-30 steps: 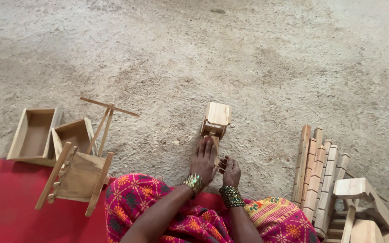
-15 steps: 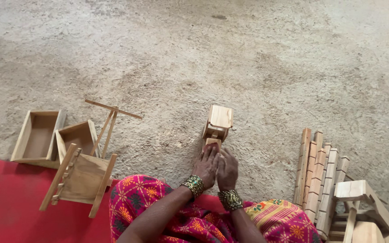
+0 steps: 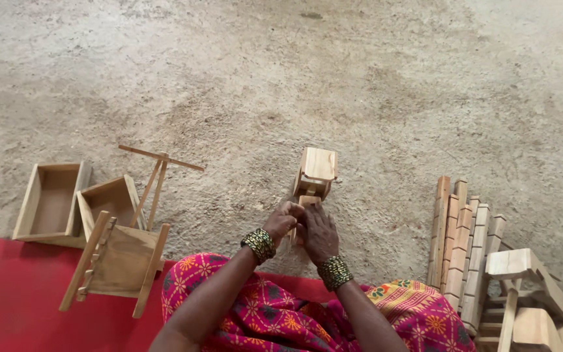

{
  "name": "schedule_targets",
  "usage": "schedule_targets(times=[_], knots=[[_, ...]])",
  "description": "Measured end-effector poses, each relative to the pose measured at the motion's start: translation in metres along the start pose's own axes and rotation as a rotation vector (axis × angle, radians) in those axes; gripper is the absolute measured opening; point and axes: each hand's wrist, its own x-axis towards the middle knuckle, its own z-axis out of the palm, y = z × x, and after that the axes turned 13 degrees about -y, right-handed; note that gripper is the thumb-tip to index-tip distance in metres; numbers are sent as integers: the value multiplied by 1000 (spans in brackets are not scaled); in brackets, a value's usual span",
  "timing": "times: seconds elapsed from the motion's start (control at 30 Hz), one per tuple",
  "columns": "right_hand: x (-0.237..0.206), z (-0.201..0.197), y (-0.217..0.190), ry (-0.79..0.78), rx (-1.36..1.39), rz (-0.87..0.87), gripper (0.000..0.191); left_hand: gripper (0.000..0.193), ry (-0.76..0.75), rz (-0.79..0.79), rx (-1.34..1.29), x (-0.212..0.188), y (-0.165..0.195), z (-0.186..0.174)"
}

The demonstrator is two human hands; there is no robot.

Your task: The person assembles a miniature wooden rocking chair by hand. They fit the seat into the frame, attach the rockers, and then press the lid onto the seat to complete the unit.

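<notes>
A small wooden toy piece [image 3: 316, 173] with a block-shaped top stands on the sandy ground in front of me. Both hands meet at its near end. My left hand [image 3: 283, 223] is curled, with its fingers closed on the lower part of the piece. My right hand [image 3: 319, 232] lies beside it, fingers pressed against the same near end. Beaded bangles sit on both wrists. What the fingers grip underneath is hidden.
At the left lie an open wooden box [image 3: 50, 202], a second tilted box [image 3: 109, 202], a T-shaped stick frame [image 3: 156, 171] and a wooden cart body [image 3: 115, 261]. A stack of wooden slats [image 3: 464, 248] and small stools [image 3: 522, 287] are at the right. A red mat [image 3: 14, 300] is under me.
Both hands have drawn together and closed on the near end of the wooden piece; one second ago the left hand lay flat with fingers stretched toward it.
</notes>
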Motion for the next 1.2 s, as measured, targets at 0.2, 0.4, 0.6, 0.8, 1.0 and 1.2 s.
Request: schedule_targets(times=[0.2,0.4,0.6,0.8,1.0,1.2], knots=[[7,-5,-23,-213,-163,156,60,41,108,-65,193,-23,-12,-4],[-10,18,-27,22,-178,49,62,48,200,-284,130,-25,-18,3],[-44,24,-36,-32,-103,67,78,50,82,-75,-64,-19,-32,4],[16,-4,-20,-358,-289,114,82,62,259,-187,-150,-16,-39,-4],[41,-16,-13,-457,-135,251,86,70,211,-232,-108,-13,-38,-6],[-4,1,-24,-52,709,445,75,73,176,-217,-119,-12,-42,-2]])
